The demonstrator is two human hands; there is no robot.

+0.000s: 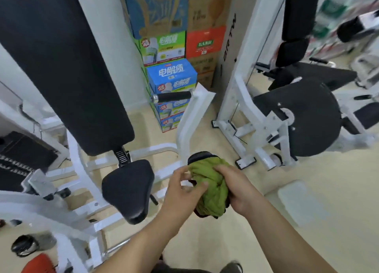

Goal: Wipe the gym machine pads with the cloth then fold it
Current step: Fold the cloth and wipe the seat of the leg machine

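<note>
Floor load
Beige floor (348, 231) carries left machine frame (82, 170), right machine frame (246, 129), stacked cartons (172, 75) far centre, dark shoe (24, 246) near left.

the seat pad (128, 192) lies below the back pad (67, 67) and left of the cloth (211, 190) (stacked boxes (170, 75) stand behind them).

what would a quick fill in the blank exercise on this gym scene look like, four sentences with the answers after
1. The left hand and right hand together hold a bunched cloth whose colour is ____.
2. The seat and backrest of the nearest machine are padded in ____.
3. That machine's frame is painted ____.
4. The carton directly under the green box is ____.

Missing words: green; black; white; blue
</note>
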